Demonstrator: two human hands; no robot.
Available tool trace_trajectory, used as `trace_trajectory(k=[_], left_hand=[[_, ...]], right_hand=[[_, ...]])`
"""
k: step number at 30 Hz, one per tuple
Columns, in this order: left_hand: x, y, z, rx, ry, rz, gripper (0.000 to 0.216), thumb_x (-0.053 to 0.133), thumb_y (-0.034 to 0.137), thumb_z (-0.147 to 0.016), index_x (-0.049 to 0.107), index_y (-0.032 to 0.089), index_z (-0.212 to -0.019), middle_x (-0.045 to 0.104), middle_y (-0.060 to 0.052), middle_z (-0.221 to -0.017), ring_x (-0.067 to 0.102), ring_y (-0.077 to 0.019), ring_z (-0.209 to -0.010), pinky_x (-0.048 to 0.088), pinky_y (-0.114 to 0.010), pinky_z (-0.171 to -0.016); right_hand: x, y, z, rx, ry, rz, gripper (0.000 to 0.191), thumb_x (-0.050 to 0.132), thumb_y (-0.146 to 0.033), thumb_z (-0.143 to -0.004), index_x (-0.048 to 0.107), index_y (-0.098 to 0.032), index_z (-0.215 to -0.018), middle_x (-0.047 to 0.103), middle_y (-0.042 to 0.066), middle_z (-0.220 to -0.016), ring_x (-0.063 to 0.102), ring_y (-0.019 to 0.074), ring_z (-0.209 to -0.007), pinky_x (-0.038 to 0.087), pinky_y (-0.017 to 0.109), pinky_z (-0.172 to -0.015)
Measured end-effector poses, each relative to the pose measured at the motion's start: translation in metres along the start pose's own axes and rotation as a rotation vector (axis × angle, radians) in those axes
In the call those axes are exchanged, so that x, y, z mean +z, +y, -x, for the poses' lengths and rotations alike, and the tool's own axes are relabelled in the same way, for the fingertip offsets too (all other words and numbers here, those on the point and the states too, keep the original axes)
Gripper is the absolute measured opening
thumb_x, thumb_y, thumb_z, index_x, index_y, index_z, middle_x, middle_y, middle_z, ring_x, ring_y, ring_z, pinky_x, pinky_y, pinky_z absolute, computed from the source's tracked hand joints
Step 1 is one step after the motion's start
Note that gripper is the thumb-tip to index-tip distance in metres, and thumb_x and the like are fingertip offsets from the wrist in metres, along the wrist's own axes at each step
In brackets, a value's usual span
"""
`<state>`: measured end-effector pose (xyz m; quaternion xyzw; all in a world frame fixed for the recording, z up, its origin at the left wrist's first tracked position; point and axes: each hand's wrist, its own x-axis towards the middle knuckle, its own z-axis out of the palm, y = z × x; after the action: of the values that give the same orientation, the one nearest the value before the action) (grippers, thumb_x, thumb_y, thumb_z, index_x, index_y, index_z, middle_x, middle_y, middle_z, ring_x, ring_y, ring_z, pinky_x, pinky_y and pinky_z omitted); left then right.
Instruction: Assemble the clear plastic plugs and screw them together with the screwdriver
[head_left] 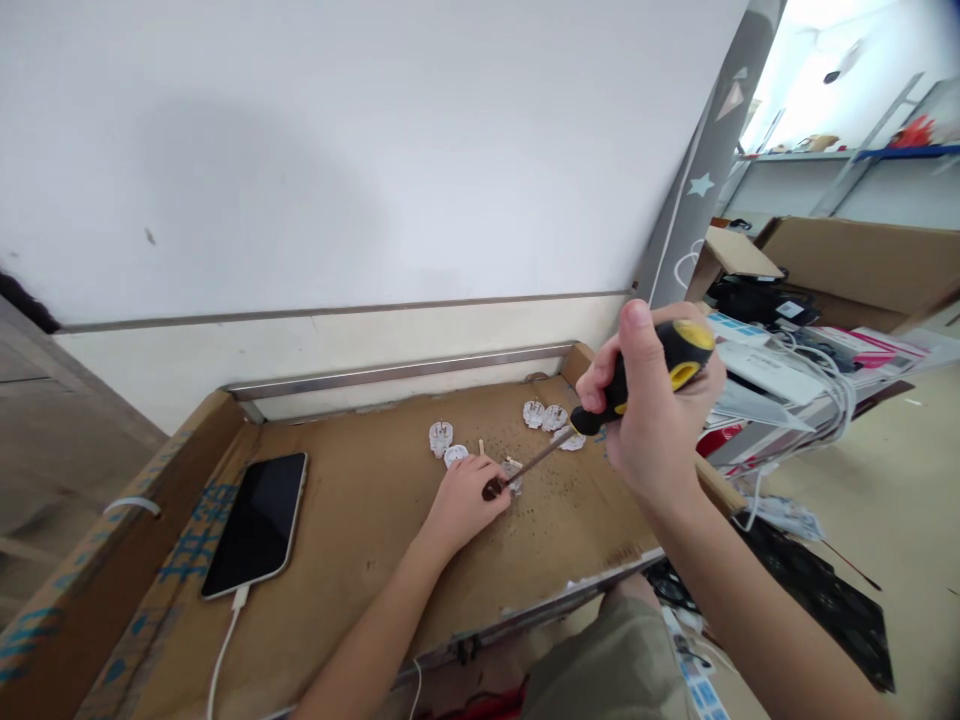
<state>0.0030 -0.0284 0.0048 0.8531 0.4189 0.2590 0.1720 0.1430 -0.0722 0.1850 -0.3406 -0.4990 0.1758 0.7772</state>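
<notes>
My right hand is wrapped around the black and yellow handle of a screwdriver, raised above the cardboard. Its metal shaft slants down to the left, with the end at my left hand. My left hand rests on the cardboard, fingers closed around a small dark brown piece whose kind is mostly hidden. A translucent whitish piece lies just beyond those fingertips. Close by are a white plug part with metal pins and a round white part. More white plug parts lie farther right.
Dark small specks dot the cardboard tabletop. A phone with a white cable lies at left. Raised cardboard edges and a metal rail border the table. Papers, cables and a cardboard box crowd the right side.
</notes>
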Motion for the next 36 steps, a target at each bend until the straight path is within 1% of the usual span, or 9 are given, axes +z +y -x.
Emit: trace_trajectory(k=[5, 9, 14, 17, 21, 23, 27, 33, 36], left_hand=[[0.001, -0.001, 0.000, 0.010, 0.004, -0.006, 0.004, 0.057, 0.018, -0.076, 0.060, 0.020, -0.077, 0.065, -0.001, -0.086, 0.058, -0.0182, -0.086, 0.040, -0.032, -0.082], [0.002, -0.001, 0.000, 0.014, 0.008, -0.016, 0.003, 0.058, 0.019, -0.077, 0.060, 0.020, -0.077, 0.065, -0.001, -0.087, 0.058, -0.0185, -0.086, 0.040, -0.032, -0.081], [0.001, -0.001, 0.000, 0.027, 0.001, -0.021, 0.002, 0.057, 0.020, -0.078, 0.059, 0.020, -0.076, 0.065, -0.001, -0.086, 0.058, -0.0185, -0.085, 0.040, -0.032, -0.080], [0.000, -0.001, 0.001, 0.025, 0.004, -0.012, 0.002, 0.057, 0.020, -0.078, 0.058, 0.020, -0.076, 0.064, -0.001, -0.086, 0.057, -0.0183, -0.085, 0.040, -0.032, -0.079], [0.001, -0.001, 0.001, 0.027, 0.009, -0.005, 0.002, 0.058, 0.020, -0.077, 0.059, 0.020, -0.076, 0.064, -0.001, -0.086, 0.058, -0.0181, -0.085, 0.040, -0.032, -0.080], [0.000, -0.001, 0.001, 0.034, 0.009, -0.008, 0.004, 0.058, 0.021, -0.078, 0.059, 0.020, -0.075, 0.064, -0.001, -0.086, 0.058, -0.0178, -0.084, 0.040, -0.032, -0.079], [-0.001, 0.000, 0.001, 0.044, 0.004, -0.008, 0.007, 0.056, 0.023, -0.081, 0.058, 0.020, -0.075, 0.064, -0.002, -0.086, 0.058, -0.0181, -0.085, 0.039, -0.032, -0.079], [-0.001, 0.000, 0.001, 0.034, 0.006, -0.003, 0.009, 0.057, 0.025, -0.081, 0.058, 0.020, -0.073, 0.064, -0.002, -0.086, 0.058, -0.0180, -0.084, 0.040, -0.033, -0.080], [-0.001, 0.000, 0.001, 0.035, 0.006, -0.014, 0.010, 0.057, 0.025, -0.081, 0.058, 0.020, -0.073, 0.064, -0.002, -0.086, 0.058, -0.0184, -0.084, 0.041, -0.032, -0.079]], right_hand=[[0.002, 0.000, 0.002, -0.045, -0.032, 0.026, 0.032, 0.056, -0.046, -0.080, 0.040, -0.020, -0.072, 0.044, -0.005, -0.054, 0.043, 0.0060, -0.038, 0.034, 0.020, -0.035], [0.001, -0.004, -0.003, -0.008, -0.263, 0.063, 0.022, 0.048, -0.041, -0.085, 0.047, -0.022, -0.095, 0.051, -0.003, -0.069, 0.050, 0.0054, -0.051, 0.043, 0.019, -0.046], [-0.003, -0.009, -0.012, -0.114, -0.521, 0.245, 0.032, 0.050, -0.034, -0.084, 0.043, -0.023, -0.113, 0.055, 0.002, -0.100, 0.057, 0.0074, -0.073, 0.049, 0.022, -0.065], [-0.004, -0.011, -0.020, -0.279, -0.553, 0.417, 0.032, 0.052, -0.034, -0.084, 0.046, -0.023, -0.113, 0.056, 0.002, -0.094, 0.055, 0.0086, -0.075, 0.047, 0.023, -0.068], [-0.005, -0.022, -0.030, -0.476, -0.615, 0.742, 0.033, 0.054, -0.043, -0.081, 0.053, -0.021, -0.105, 0.057, 0.002, -0.086, 0.047, 0.0082, -0.064, 0.038, 0.022, -0.058], [-0.006, -0.030, -0.036, -0.485, -0.713, 0.821, 0.033, 0.053, -0.041, -0.081, 0.053, -0.020, -0.107, 0.057, 0.002, -0.087, 0.047, 0.0085, -0.064, 0.037, 0.023, -0.058], [-0.006, -0.037, -0.047, -0.415, -0.961, 0.716, 0.038, 0.049, -0.028, -0.083, 0.047, -0.021, -0.120, 0.057, 0.004, -0.101, 0.052, 0.0101, -0.080, 0.043, 0.023, -0.070], [0.001, -0.036, -0.055, -0.541, -0.802, 0.885, 0.029, 0.058, -0.046, -0.077, 0.055, -0.018, -0.084, 0.052, 0.000, -0.068, 0.036, 0.0054, -0.053, 0.030, 0.020, -0.051], [0.003, -0.042, -0.059, -0.501, -0.979, 0.828, 0.022, 0.057, -0.036, -0.078, 0.055, -0.020, -0.093, 0.055, -0.001, -0.075, 0.038, 0.0040, -0.052, 0.033, 0.019, -0.051]])
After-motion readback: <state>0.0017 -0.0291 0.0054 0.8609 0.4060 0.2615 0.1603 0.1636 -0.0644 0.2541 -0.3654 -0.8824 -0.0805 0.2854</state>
